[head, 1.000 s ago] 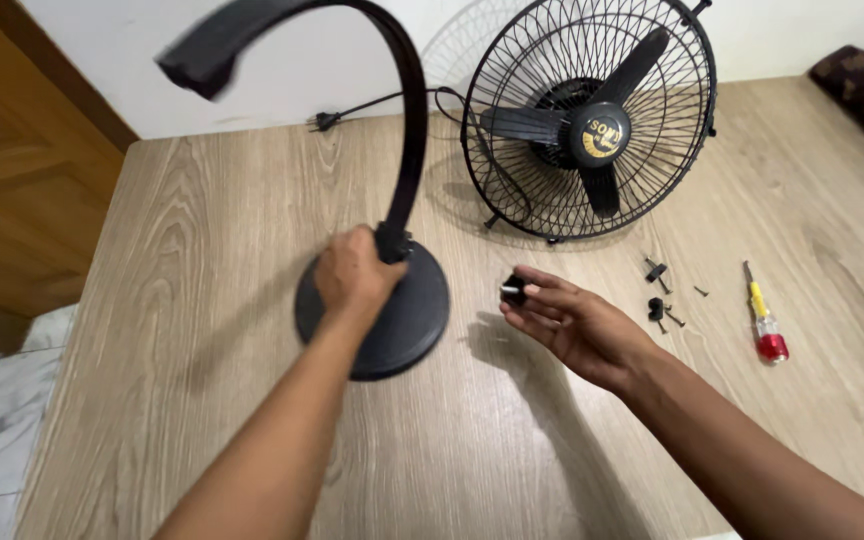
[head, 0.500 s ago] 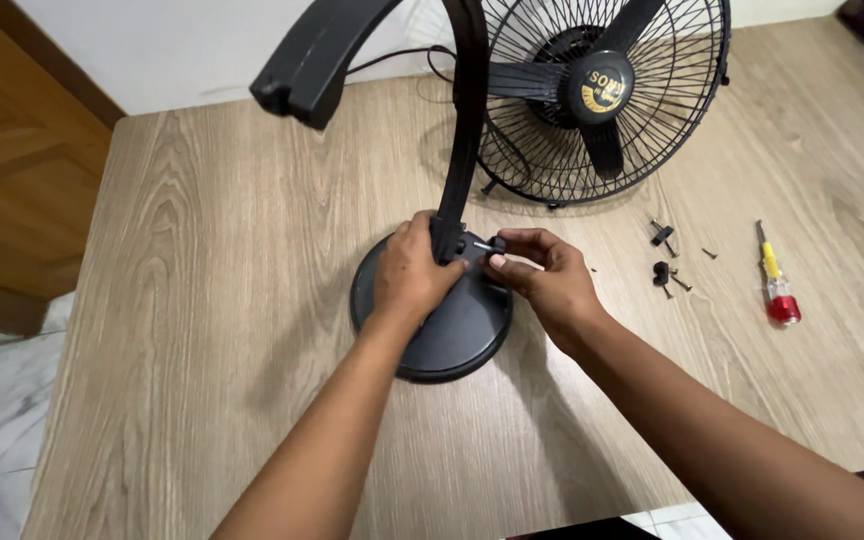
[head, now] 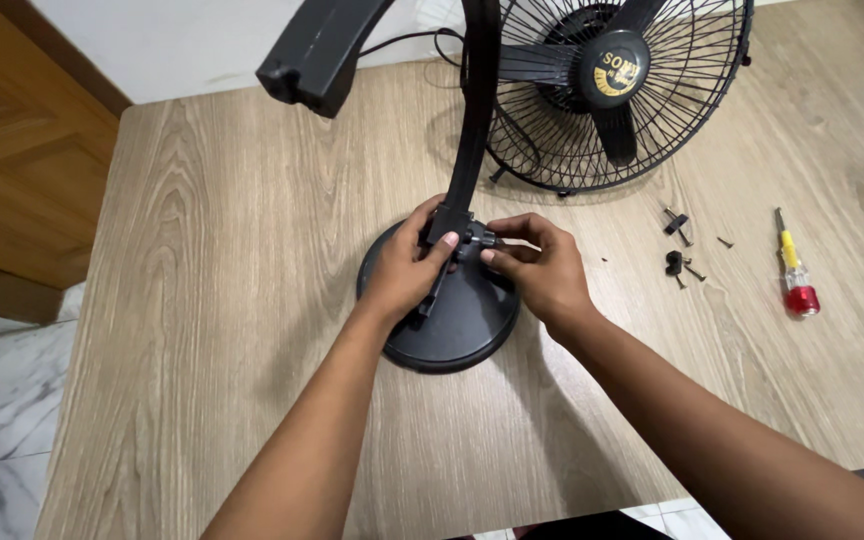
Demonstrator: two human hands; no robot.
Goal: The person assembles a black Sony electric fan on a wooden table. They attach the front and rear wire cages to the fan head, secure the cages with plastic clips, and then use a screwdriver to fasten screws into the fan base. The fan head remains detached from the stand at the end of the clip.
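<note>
Down at the foot of the curved black arm (head: 472, 130), the left hand (head: 404, 268) is wrapped around the joint where that arm meets the round black base (head: 452, 330), fingers closed on the lower end of the arm and thumb pressed against its near face. Just beside it, the right hand (head: 542, 268) pinches a small black knob (head: 482, 240) between thumb and forefinger, held against the side of the same joint; the two hands nearly touch there. The base sits flat on the wood-grain tabletop (head: 202, 300), near its middle, and the arm rises from it, bends over toward the left and ends in a blocky black head (head: 317, 55) at the top of the view. Behind the arm, a black fan with a wire cage (head: 617, 90) lies tilted on the tabletop near the white wall, its power cord (head: 407, 40) trailing behind. To the right of the hands, a few small black screws and clips (head: 680, 250) lie scattered, and farther right lies a screwdriver with a yellow and red handle (head: 795, 275). A wooden door (head: 12, 150) stands at the left edge.
</note>
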